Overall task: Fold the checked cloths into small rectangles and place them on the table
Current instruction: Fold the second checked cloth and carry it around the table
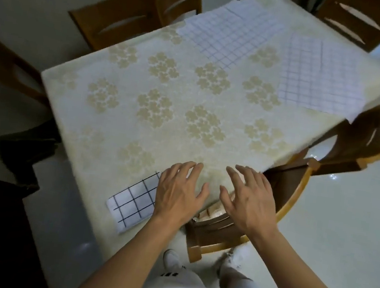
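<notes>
three checked cloths lie on the table with the cream flower-pattern tablecloth (124, 120). one of them, a white cloth with black grid lines folded into a small rectangle (131, 202), sits at the near edge of the table, and one end of it is hidden under the left hand (179, 193). the other two are flat and not yet folded: a large white cloth with thin blue lines (229, 35) at the far side, and a second white cloth with blue lines (318, 78) at the far right, close to the table edge and to the brown wooden chair with the curved back (374, 134).

both hands are spread, with the fingers apart and relaxed, and they hold nothing. the right hand (251, 200) is over the near corner of the table. i cannot tell if the left hand rests on the folded cloth or only hovers above it.

i judge that one cloth is finished and the next step is to reach for one of the flat cloths. some risks come from this. the folded rectangle lies very near the table edge, so a wrist or forearm that slides forward can push it to the floor or open its layers. the right cloth seems to have a corner past the edge, so a pull from one side only can make it slip down beside the chair. a quick drag may also wrinkle the tablecloth.
</notes>
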`<state>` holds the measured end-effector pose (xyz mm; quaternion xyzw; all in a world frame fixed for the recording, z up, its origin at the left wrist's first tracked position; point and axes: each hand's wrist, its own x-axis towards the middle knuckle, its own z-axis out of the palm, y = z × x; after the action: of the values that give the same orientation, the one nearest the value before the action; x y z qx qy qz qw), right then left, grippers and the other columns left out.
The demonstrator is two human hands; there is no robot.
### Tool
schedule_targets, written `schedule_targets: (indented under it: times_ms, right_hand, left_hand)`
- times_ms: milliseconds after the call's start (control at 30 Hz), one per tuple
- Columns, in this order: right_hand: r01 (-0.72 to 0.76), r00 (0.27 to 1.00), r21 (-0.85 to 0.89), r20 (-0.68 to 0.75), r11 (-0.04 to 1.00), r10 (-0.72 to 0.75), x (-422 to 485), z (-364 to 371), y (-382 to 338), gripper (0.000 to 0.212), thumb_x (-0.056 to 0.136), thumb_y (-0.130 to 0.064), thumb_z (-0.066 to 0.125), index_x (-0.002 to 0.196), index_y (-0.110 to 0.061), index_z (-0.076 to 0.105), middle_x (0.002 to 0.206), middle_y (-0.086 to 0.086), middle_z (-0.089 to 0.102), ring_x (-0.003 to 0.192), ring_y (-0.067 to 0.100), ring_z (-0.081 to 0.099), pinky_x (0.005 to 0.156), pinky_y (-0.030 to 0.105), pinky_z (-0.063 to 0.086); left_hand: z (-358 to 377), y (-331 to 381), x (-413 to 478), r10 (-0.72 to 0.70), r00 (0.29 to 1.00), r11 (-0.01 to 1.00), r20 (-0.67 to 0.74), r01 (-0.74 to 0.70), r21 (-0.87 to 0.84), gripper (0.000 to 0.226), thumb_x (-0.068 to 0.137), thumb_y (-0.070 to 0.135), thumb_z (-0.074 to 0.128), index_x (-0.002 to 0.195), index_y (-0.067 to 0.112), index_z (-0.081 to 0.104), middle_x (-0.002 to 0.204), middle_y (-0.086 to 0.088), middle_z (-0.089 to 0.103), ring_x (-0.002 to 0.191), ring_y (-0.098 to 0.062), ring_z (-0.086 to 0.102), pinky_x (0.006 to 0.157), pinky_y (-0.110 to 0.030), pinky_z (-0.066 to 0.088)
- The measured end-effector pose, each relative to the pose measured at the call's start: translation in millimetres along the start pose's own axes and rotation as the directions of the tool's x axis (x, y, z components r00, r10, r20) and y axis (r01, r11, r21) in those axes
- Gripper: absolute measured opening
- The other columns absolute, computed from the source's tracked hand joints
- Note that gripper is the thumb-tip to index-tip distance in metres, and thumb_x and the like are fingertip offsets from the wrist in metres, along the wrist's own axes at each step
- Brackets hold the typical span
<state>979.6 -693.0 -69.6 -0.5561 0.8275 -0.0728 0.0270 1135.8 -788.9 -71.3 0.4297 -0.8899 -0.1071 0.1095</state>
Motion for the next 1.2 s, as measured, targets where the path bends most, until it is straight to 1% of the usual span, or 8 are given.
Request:
schedule_targets:
  times_ms: [200,267,367,500,633,833,1067,1200]
  right_hand:
    - [-0.12,0.991,0.076,-0.055,0.99,0.124,-1.3,-6.7,76.4,0.053,0.095,-0.05,0.042,0.133,-0.017,0.059,0.133,0.008,0.061,0.126,0.027,0.053,0.107,0.048,0.04]
    - [-0.131,0.986,0.097,-0.092,0.987,0.14,-1.6,-8.8,107.6,0.051,0.094,-0.048,0.045,0.129,-0.015,0.062,0.128,0.009,0.063,0.121,0.027,0.055,0.103,0.046,0.042]
    - [-0.155,0.985,0.092,-0.068,0.984,0.161,-1.9,-14.6,159.5,0.049,0.095,-0.048,0.044,0.128,-0.017,0.061,0.127,0.007,0.062,0.121,0.026,0.053,0.104,0.046,0.041]
    - [-0.192,0.974,0.135,-0.095,0.972,0.205,-3.9,-25.5,234.0,0.046,0.094,-0.046,0.044,0.124,-0.017,0.063,0.124,0.006,0.063,0.119,0.026,0.054,0.102,0.043,0.041]
    - [-0.199,0.974,0.112,-0.086,0.974,0.209,-5.5,-38.8,302.7,0.048,0.094,-0.046,0.043,0.127,-0.017,0.062,0.127,0.006,0.062,0.121,0.026,0.054,0.105,0.043,0.038]
    - [-0.28,0.954,0.116,-0.081,0.953,0.29,-9.7,-57.4,379.8,0.051,0.095,-0.047,0.04,0.13,-0.018,0.061,0.128,0.007,0.063,0.123,0.026,0.054,0.107,0.044,0.036]
    - [-0.361,0.93,0.074,-0.039,0.93,0.364,1.2,-66.7,458.1,0.055,0.096,-0.049,0.035,0.134,-0.018,0.058,0.132,0.007,0.061,0.125,0.027,0.053,0.109,0.045,0.036]
    - [-0.37,0.925,0.082,-0.056,0.925,0.375,18.8,-70.0,498.7,0.054,0.094,-0.048,0.036,0.132,-0.017,0.06,0.129,0.01,0.062,0.122,0.029,0.056,0.107,0.048,0.038]
  left_hand:
    - [21.9,64.8,31.9,0.107,0.994,0.994,0.031,-0.107,0.012,0.05,0.093,0.048,0.043,0.132,0.021,0.059,0.13,0.0,0.062,0.119,-0.02,0.055,0.094,-0.038,0.048]
    - [33.7,92.1,44.3,0.126,0.992,0.992,0.028,-0.127,0.003,0.049,0.093,0.047,0.044,0.131,0.02,0.06,0.129,-0.001,0.063,0.117,-0.021,0.056,0.093,-0.039,0.048]
    - [52.0,143.1,65.2,0.133,0.991,0.991,0.004,-0.133,-0.012,0.046,0.093,0.044,0.048,0.13,0.02,0.061,0.127,-0.001,0.064,0.116,-0.021,0.056,0.092,-0.038,0.047]
    - [74.8,223.0,91.2,0.168,0.985,0.984,-0.033,-0.169,-0.053,0.04,0.092,0.041,0.052,0.125,0.021,0.062,0.124,0.001,0.064,0.114,-0.02,0.056,0.092,-0.036,0.046]
    - [94.9,284.9,114.9,0.214,0.976,0.977,-0.037,-0.215,-0.01,0.042,0.091,0.041,0.052,0.125,0.019,0.063,0.123,0.0,0.065,0.112,-0.021,0.058,0.09,-0.036,0.047]
    - [119.0,352.3,143.8,0.282,0.959,0.959,-0.015,-0.283,-0.021,0.042,0.091,0.038,0.052,0.125,0.017,0.062,0.12,-0.002,0.065,0.109,-0.023,0.058,0.087,-0.04,0.049]
    - [145.6,418.2,190.5,0.326,0.945,0.945,0.042,-0.325,-0.026,0.04,0.094,0.042,0.048,0.125,0.02,0.059,0.119,0.001,0.063,0.106,-0.018,0.056,0.086,-0.033,0.046]
    - [157.6,449.9,222.2,0.344,0.938,0.939,0.039,-0.343,-0.028,0.042,0.093,0.043,0.047,0.126,0.019,0.058,0.118,0.0,0.064,0.105,-0.018,0.057,0.086,-0.034,0.047]
